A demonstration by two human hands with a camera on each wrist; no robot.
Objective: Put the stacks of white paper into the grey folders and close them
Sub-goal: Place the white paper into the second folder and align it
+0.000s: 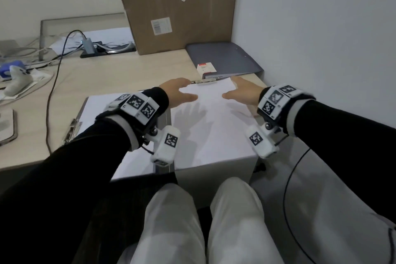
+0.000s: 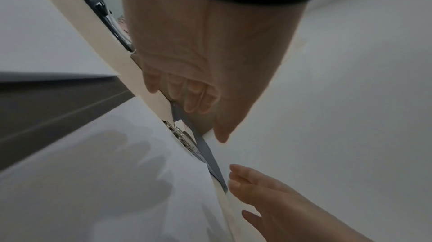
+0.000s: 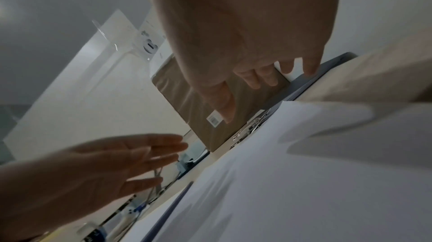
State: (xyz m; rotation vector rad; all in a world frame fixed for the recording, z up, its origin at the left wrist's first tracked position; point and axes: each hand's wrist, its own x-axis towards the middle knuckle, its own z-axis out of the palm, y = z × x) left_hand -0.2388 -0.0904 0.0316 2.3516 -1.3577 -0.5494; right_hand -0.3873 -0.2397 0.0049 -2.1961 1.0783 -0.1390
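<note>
A grey folder lies open on the desk, its spine [image 1: 165,118] between two halves. Each half bears white paper: one sheet stack [image 1: 100,111] on the left, another [image 1: 212,126] on the right. A metal clip [image 1: 204,81] sits at the far edge of the right stack. My left hand [image 1: 180,92] and right hand [image 1: 240,93] hover just above the far end of that stack, palms facing each other. Both hold nothing, and their shadows fall on the paper. The left hand's fingers [image 2: 194,96] are loosely bent. The right hand's fingers [image 3: 257,78] hang relaxed.
A second grey folder [image 1: 225,58] lies closed at the back right by the wall, with a small red-and-white box [image 1: 205,67] beside it. A tall cardboard box [image 1: 177,6] stands behind. Cables [image 1: 53,66] and a metal clip [image 1: 72,130] lie to the left on the desk [image 1: 107,79].
</note>
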